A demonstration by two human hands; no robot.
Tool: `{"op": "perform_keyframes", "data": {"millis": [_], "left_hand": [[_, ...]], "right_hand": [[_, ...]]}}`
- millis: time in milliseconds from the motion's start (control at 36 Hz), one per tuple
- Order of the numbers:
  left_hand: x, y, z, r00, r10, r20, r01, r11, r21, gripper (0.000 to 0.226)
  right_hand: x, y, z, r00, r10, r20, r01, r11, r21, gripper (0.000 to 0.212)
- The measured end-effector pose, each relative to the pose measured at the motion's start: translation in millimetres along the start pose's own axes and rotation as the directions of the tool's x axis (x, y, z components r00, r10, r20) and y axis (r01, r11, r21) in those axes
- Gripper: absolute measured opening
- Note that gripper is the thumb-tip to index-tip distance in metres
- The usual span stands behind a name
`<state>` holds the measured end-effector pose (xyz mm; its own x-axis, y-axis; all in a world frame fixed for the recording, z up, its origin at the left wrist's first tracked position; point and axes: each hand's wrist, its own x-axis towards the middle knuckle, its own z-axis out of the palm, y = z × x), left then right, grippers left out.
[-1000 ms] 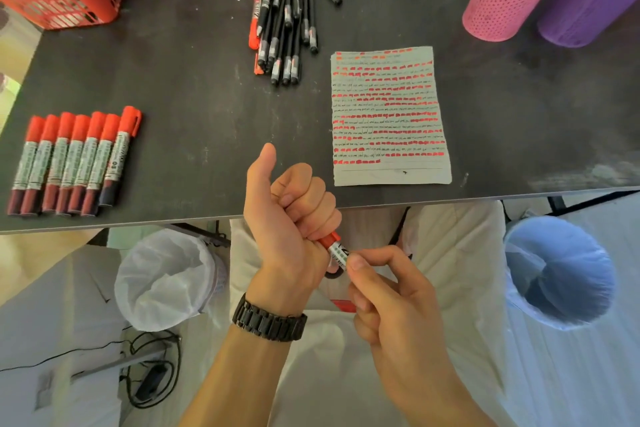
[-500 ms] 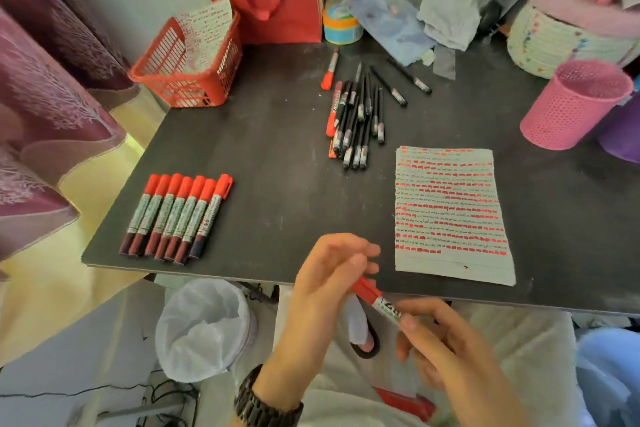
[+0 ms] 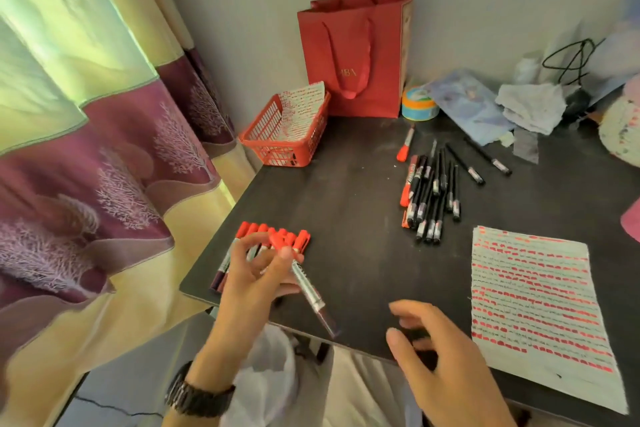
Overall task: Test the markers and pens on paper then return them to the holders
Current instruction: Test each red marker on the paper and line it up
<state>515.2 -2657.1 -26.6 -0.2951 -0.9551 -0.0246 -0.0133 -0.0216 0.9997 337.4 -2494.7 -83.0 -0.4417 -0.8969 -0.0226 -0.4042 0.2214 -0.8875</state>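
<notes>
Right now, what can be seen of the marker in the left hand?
The marker has a red cap, a whitish barrel with print too blurred to read, and a dark maroon end; it looks plastic. The left hand pinches it just below the cap. It slants, cap away, dark end towards the person, above the near edge of the table, by the row of red markers. The right hand is open and apart from it.

Left hand point(image 3: 250, 282): I see it pinching a red-capped marker point(image 3: 308, 285) over the marker row point(image 3: 246, 229).
Right hand point(image 3: 446, 357): fingers loose, holding nothing, near the paper point(image 3: 533, 305).
Pens point(image 3: 431, 194): heaped further back.
</notes>
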Motion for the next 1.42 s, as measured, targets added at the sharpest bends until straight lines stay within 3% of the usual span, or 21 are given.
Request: {"op": "perform_keyframes", "data": {"millis": [83, 194, 278, 389, 556, 917, 1111, 1306, 1417], "left_hand": [[39, 8, -38, 0.997, 0.053, -0.062, -0.039, 0.978, 0.203, 0.03], [91, 3, -81, 0.991, 0.081, -0.103, -0.025, 0.89, 0.455, 0.013], [121, -6, -102, 0.988, 0.107, -0.109, 0.001, 0.707, 0.707, 0.009], [143, -22, -114, 0.993, 0.061, -0.096, 0.05, 0.524, 0.85, 0.03], [155, -43, -113, 0.992, -0.095, -0.081, 0.113, 0.42, 0.9, 0.032], [141, -53, -100, 0.989, 0.005, -0.146, 0.128, 0.456, 0.881, 0.033], [147, -43, -87, 0.99, 0.029, -0.138, 0.116, 0.396, 0.911, 0.042], [159, -28, -24, 0.983, 0.103, 0.152, -0.176, 0.293, 0.94, 0.036], [173, -25, 35, 0.911, 0.052, 0.409, -0.409, 0.243, 0.88, 0.036]], "right_hand": [[23, 3, 10, 0.989, -0.144, 0.021, 0.145, 0.969, -0.201, 0.034], [50, 15, 27, 0.985, -0.163, 0.063, 0.174, 0.905, -0.387, 0.05], [53, 25, 39, 0.981, -0.175, 0.084, 0.192, 0.819, -0.54, 0.06], [50, 33, 39, 0.977, -0.184, 0.104, 0.211, 0.822, -0.529, 0.064], [54, 39, 34, 0.974, -0.188, 0.129, 0.227, 0.85, -0.476, 0.051], [50, 39, 35, 0.968, -0.232, 0.098, 0.251, 0.857, -0.45, 0.05], [50, 35, 34, 0.966, -0.245, 0.087, 0.257, 0.844, -0.47, 0.051], [52, 31, 33, 0.975, -0.18, 0.131, 0.221, 0.859, -0.462, 0.051], [52, 31, 30, 0.978, -0.166, 0.124, 0.204, 0.878, -0.434, 0.051]]}}
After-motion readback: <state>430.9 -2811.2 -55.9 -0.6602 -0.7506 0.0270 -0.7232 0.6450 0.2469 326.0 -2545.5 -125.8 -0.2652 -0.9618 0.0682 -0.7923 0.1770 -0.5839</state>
